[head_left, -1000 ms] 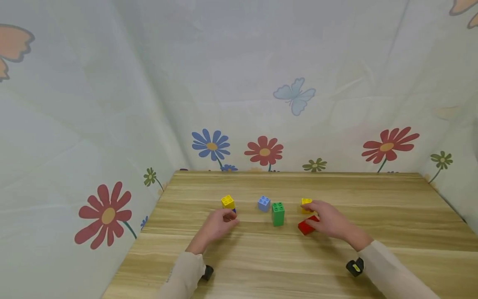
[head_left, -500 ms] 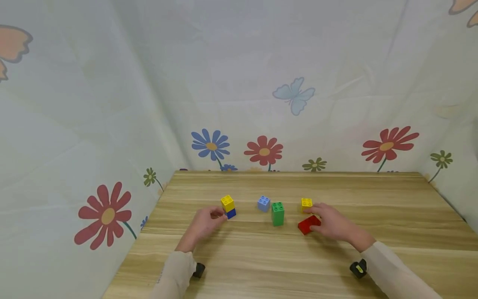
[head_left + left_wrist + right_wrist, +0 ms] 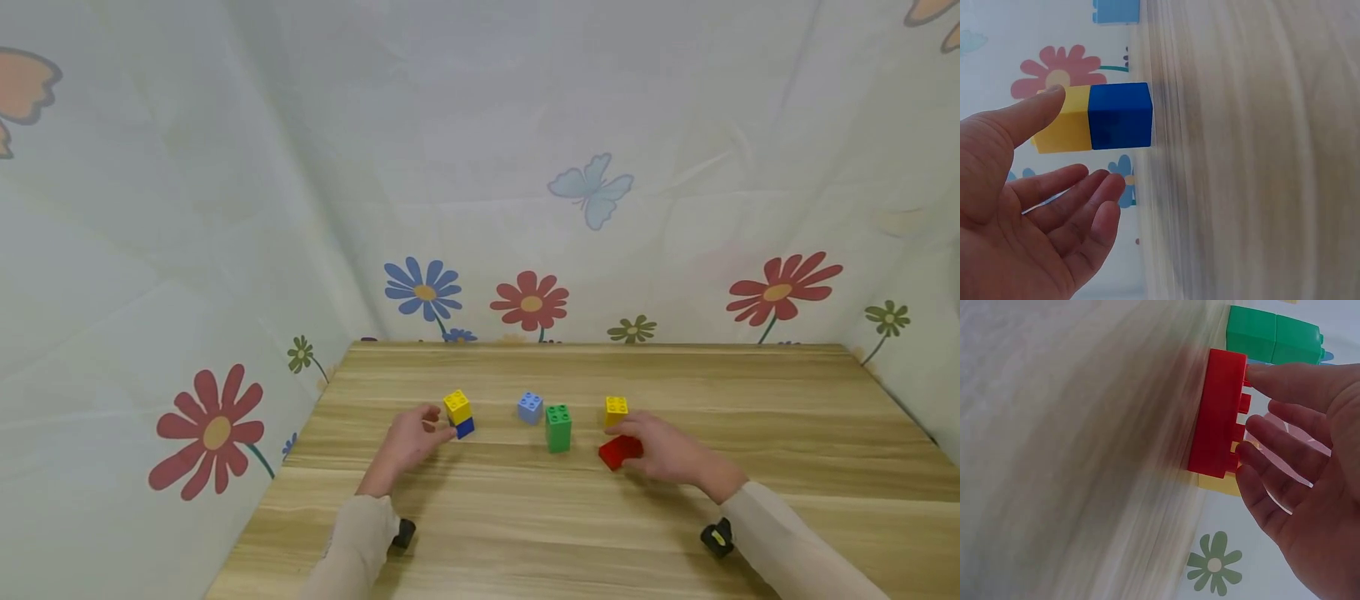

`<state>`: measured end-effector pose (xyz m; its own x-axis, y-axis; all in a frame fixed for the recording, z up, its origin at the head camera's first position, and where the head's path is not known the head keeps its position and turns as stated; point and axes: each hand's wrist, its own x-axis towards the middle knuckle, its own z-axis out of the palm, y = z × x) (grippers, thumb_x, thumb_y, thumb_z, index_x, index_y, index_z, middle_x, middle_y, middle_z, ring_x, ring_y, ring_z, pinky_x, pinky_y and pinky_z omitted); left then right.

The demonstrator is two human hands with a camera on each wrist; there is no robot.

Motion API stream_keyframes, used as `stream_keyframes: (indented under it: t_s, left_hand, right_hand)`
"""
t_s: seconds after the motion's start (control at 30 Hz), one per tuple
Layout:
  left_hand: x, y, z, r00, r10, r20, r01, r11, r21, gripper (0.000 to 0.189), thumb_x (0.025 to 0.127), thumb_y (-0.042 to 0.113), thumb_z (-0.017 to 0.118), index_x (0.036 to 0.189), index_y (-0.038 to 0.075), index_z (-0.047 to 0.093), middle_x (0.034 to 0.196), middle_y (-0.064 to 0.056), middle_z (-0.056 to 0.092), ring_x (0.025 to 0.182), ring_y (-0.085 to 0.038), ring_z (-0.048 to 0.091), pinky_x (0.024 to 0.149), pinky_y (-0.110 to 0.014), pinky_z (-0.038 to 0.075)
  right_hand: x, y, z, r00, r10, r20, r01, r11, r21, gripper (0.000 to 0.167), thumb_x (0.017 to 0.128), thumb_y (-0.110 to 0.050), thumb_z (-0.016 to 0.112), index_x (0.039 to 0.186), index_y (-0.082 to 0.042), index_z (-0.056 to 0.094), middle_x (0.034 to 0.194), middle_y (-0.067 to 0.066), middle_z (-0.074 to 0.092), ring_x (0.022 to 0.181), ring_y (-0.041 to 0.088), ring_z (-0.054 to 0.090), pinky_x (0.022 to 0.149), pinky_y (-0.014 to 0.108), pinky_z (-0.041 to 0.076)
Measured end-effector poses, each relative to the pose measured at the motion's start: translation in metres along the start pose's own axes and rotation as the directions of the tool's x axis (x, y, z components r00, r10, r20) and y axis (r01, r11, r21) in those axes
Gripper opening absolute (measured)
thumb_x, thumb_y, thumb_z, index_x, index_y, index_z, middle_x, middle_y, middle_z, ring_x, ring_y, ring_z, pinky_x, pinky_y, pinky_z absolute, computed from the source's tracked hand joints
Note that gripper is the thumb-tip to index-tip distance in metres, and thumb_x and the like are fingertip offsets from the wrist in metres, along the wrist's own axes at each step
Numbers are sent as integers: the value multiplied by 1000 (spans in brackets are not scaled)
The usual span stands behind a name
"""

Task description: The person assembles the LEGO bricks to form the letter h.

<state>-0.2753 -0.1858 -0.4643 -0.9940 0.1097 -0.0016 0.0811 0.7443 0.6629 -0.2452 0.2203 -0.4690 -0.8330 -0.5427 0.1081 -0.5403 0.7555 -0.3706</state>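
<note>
On the left stands a stack of two building bricks, a yellow brick [image 3: 457, 407] on top of a dark blue brick [image 3: 464, 427]. My left hand [image 3: 407, 438] is just left of this stack, its fingers spread and holding nothing; in the left wrist view the thumb overlaps the yellow brick [image 3: 1072, 122]. At the right a longer red brick [image 3: 618, 452] lies flat on the table, studs up. My right hand [image 3: 666, 448] is over its right end with loosely bent fingers. In the right wrist view thumb and fingertips are right at the studs of the red brick [image 3: 1217, 415], without a grip.
Between the hands are a light blue brick [image 3: 530, 407] and, slightly nearer, a tall green stack [image 3: 558, 429]. Another yellow brick [image 3: 616, 410] sits behind the red one. The wooden table [image 3: 510, 525] meets a flower-print curtain [image 3: 480, 200] at the back.
My left hand has shifted left, uncovering the blue brick at the bottom of the stack. My right hand has drawn back a little from the yellow brick. The bricks stay in place.
</note>
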Motion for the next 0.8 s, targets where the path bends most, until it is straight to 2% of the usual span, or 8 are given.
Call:
stream_keyframes:
  t_s: [0.13, 0.33, 0.57, 0.8]
  left_hand:
    - [4, 1, 3, 1000, 1, 0, -1, 1000, -5, 56, 85, 31, 71, 127, -1, 53, 125, -16, 56, 106, -29, 57, 84, -43, 49]
    - [10, 4, 9, 1000, -1, -2, 1, 998, -60, 63, 84, 29, 73, 132, -3, 47, 129, -21, 51, 113, -35, 52, 89, -46, 47]
    - [16, 7, 15, 1000, -3, -4, 2, 994, -106, 56, 84, 25, 73, 128, 2, 48, 122, -17, 55, 111, -33, 54, 90, -45, 47]
    - [18, 12, 18, 1000, -3, -27, 0, 994, -110, 50, 84, 22, 73, 125, 4, 50, 115, -14, 57, 108, -31, 56, 88, -44, 48]
  right_hand:
    - [2, 1, 1, 1000, 15, 25, -15, 1000, 7, 42, 79, -13, 76, 119, -7, 64, 121, 12, 58, 109, 30, 52, 91, 47, 46]
    - [4, 1, 0, 999, 4, 44, -4, 1000, 5, 40, 79, -13, 76, 117, -7, 65, 118, 12, 59, 106, 28, 53, 88, 46, 47]
    - [8, 1, 3, 998, 0, 62, 1, 1000, -16, 38, 80, -10, 75, 117, -6, 65, 119, 14, 59, 106, 31, 54, 88, 48, 47]
    - [11, 1, 6, 997, -23, 71, 25, 999, -29, 36, 79, -7, 75, 114, -7, 66, 116, 13, 61, 103, 30, 55, 87, 48, 47]
